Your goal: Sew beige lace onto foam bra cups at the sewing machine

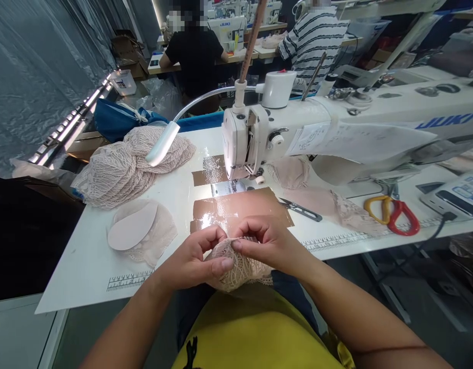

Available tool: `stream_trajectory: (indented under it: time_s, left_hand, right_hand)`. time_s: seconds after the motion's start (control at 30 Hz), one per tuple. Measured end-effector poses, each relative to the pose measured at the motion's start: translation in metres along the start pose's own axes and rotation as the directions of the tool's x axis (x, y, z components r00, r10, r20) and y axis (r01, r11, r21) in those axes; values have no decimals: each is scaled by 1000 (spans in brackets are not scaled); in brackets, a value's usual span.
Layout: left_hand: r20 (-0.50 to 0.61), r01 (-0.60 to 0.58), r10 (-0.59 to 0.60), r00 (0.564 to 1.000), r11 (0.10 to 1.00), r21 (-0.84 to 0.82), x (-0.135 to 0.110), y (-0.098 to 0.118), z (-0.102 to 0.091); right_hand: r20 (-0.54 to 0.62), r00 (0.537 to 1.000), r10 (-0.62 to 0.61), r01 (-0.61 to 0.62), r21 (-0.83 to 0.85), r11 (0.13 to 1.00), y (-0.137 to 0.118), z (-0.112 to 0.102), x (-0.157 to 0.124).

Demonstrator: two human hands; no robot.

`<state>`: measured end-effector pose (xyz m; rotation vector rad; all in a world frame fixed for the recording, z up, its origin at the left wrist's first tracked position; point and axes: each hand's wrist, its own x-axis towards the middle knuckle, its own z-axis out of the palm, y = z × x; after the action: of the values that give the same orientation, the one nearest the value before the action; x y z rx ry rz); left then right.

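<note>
Between my hands, at the front edge of the sewing table, is a beige lace bra cup [236,269] that hangs down over my lap. My left hand [200,256] pinches its upper edge, thumb toward me. Close beside it, my right hand [265,243] grips the same edge between thumb and fingers. Just beyond my hands lies brown tape [240,205] stuck on the table. The needle area of the white sewing machine [242,133] stands behind that, lit by a lamp [163,143].
Stacked lace cups [117,171] sit at the left, with a smooth pad on a lace piece [134,228] nearer me. Thread snips [301,209] and scissors [392,210] lie to the right. A printed ruler [332,243] runs along the front edge. Two people sit at machines beyond.
</note>
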<state>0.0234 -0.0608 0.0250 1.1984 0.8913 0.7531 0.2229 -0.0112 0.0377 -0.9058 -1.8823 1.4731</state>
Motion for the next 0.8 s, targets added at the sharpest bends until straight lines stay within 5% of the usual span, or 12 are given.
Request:
stream_trajectory:
  time_s: [0.1, 0.47, 0.63, 0.73, 0.8]
  left_hand:
    - [70, 22, -17, 997, 998, -60, 3, 5, 0]
    - [-72, -128, 130, 989, 991, 38, 12, 7, 1]
    - [-184, -53, 20, 983, 983, -178, 19, -7, 8]
    - [-341, -17, -94, 935, 951, -309, 17, -5, 0]
    - [-559, -75, -84, 825, 964, -256, 9, 7, -16]
  right_hand:
    - [2, 1000, -31, 30, 28, 999, -9, -3, -2]
    - [-19, 1000, -20, 22, 75, 997, -10, -9, 0]
    - [38, 996, 87, -94, 275, 957, 3, -10, 13]
    - [48, 985, 164, -170, 364, 916, 14, -19, 16]
    - [1, 981, 194, -183, 337, 924, 22, -31, 13]
